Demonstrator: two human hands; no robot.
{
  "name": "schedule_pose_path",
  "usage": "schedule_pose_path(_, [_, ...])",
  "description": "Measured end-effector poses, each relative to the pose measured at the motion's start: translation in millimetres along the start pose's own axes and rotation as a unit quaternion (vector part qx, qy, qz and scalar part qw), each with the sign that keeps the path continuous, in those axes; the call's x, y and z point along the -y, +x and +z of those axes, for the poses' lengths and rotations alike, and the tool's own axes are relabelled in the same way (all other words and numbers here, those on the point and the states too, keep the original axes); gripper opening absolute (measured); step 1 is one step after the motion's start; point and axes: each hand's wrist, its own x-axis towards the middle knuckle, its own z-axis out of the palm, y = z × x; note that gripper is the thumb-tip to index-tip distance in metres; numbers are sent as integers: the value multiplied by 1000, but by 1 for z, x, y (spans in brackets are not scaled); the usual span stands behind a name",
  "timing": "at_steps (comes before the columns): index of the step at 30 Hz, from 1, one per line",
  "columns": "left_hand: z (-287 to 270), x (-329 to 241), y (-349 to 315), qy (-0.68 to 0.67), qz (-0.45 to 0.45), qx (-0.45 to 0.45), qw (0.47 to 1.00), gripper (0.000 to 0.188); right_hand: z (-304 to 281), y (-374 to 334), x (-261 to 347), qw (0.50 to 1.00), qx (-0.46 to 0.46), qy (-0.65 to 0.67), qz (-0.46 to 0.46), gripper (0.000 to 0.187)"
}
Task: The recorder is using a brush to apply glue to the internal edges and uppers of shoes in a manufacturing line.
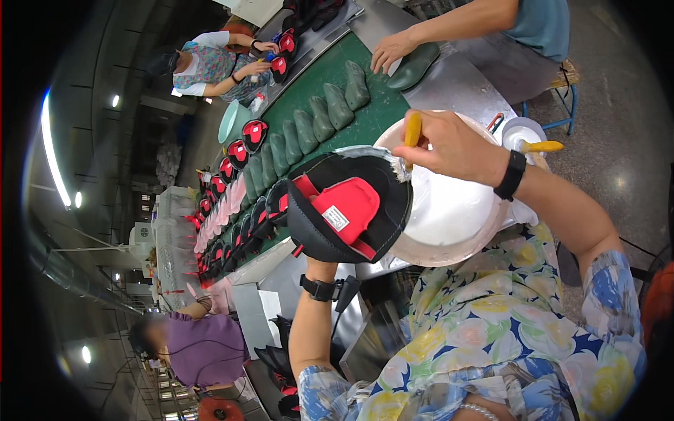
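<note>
My left hand [321, 267] is mostly hidden inside a black shoe upper [351, 203] with a red tongue, and it holds the upper up in front of me. A black watch sits on that wrist. My right hand [449, 145], with a black band at the wrist, grips a yellow-handled brush [413, 130]. The brush tip touches the upper's top rim, where a pale edge shows. Both are over a wide white bowl [449, 210] of whitish paste on the metal bench.
A green conveyor belt [379, 112] carries several green shoe lasts [323, 118] and a row of black-and-red uppers [239, 156]. Another person's hand [390, 50] rests on a green last at the top. Two more workers sit at the left. A second yellow-handled brush [542, 146] stands in a small white cup.
</note>
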Motion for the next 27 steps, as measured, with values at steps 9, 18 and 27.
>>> schedule_pose_path(9, [15,27,-2,61,-55,-85,993,58,46,-25,0,960,-77,128,236,40])
schedule_pose_path(18, [-51,20,-11,10,-113,-20,993,57,42,-42,12,960,-46,212,178,29])
schedule_pose_path(27, [40,11,-13,-258,-238,-84,933,53,28,-29,36,970,-28,90,-223,17])
